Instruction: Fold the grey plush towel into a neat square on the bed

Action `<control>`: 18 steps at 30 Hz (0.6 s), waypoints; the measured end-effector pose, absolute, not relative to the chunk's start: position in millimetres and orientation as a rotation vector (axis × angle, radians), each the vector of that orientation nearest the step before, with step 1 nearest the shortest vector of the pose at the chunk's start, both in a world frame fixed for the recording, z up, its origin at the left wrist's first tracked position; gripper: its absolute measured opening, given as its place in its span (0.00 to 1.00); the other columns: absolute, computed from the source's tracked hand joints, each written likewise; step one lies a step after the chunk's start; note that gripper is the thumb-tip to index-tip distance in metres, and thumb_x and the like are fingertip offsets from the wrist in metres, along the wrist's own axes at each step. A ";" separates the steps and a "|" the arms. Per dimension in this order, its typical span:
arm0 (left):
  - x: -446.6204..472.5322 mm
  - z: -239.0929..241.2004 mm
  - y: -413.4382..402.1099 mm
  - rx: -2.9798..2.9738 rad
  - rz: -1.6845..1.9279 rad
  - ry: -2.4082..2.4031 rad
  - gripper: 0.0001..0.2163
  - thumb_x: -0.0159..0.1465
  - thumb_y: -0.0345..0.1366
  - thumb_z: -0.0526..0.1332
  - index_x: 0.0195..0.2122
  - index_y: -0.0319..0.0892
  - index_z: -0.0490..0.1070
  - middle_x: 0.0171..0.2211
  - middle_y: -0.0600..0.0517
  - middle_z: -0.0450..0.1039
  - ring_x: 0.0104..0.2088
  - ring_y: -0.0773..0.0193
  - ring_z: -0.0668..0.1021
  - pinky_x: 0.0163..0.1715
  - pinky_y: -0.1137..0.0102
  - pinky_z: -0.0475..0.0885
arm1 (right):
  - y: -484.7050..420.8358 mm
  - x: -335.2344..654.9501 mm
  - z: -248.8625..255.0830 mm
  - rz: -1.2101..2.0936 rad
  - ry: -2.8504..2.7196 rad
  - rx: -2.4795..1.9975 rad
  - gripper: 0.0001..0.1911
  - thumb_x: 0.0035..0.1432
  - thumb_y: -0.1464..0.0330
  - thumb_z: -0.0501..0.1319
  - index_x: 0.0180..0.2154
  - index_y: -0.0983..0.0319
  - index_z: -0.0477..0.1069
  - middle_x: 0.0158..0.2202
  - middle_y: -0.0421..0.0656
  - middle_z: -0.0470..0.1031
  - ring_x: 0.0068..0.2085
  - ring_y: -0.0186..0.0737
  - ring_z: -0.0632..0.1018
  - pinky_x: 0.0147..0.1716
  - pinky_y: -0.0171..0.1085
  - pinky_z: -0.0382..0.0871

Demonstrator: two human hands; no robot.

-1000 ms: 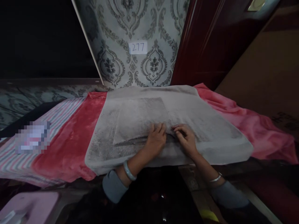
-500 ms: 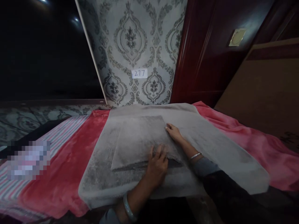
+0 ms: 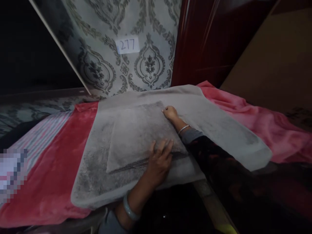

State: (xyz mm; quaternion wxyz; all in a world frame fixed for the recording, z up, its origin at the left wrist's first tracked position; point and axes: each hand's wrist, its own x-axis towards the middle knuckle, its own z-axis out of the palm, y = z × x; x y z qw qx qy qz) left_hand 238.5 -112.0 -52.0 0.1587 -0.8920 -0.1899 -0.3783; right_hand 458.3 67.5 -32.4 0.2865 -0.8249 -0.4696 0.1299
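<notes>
A folded piece of grey plush cloth [image 3: 136, 130] lies flat on a larger grey plush cloth [image 3: 95, 175]. My left hand [image 3: 159, 161] rests open over the folded piece's near edge, fingers spread on top of it. At the right edge, close to the far corner, my right hand [image 3: 170, 113] has its fingers curled in and seems to pinch the folded piece's border; the fingertips are partly hidden. The layers show as dark lines along the near edge.
Red plush fabric [image 3: 60, 156] and a striped cloth [image 3: 48, 130] lie to the left, with pink fabric [image 3: 258, 120] to the right. Behind stand a patterned wall with a paper label [image 3: 128, 45], a dark screen [image 3: 29, 48] and a dark red panel [image 3: 204, 39].
The camera view has tilted and shifted, bringing the cloth higher in the picture. My right hand's fingers are more curled and sit slightly nearer the far corner. My left hand stays at the near edge.
</notes>
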 end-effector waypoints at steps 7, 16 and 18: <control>239.5 -50.0 -114.4 -2.566 -1.058 -0.530 0.06 0.66 0.29 0.59 0.32 0.42 0.73 0.59 0.50 0.72 0.62 0.57 0.68 0.69 0.53 0.46 | 67.5 456.7 -33.0 0.340 -1.248 -2.195 0.12 0.61 0.63 0.62 0.41 0.62 0.77 0.43 0.49 0.79 0.41 0.41 0.77 0.37 0.33 0.64; 215.8 -44.8 -122.7 -2.514 -1.109 -0.648 0.06 0.66 0.33 0.60 0.43 0.43 0.74 0.54 0.46 0.76 0.54 0.58 0.74 0.62 0.56 0.59 | 15.7 455.6 -19.1 0.356 -1.418 -1.940 0.25 0.58 0.72 0.58 0.57 0.66 0.70 0.54 0.50 0.75 0.51 0.42 0.76 0.51 0.38 0.68; 195.5 -37.3 -123.3 -2.538 -1.051 -0.734 0.12 0.66 0.34 0.59 0.50 0.43 0.73 0.54 0.44 0.76 0.54 0.57 0.74 0.62 0.57 0.60 | -21.5 451.0 -18.7 0.275 -1.483 -1.837 0.26 0.59 0.71 0.56 0.59 0.64 0.69 0.57 0.49 0.73 0.56 0.45 0.73 0.57 0.43 0.65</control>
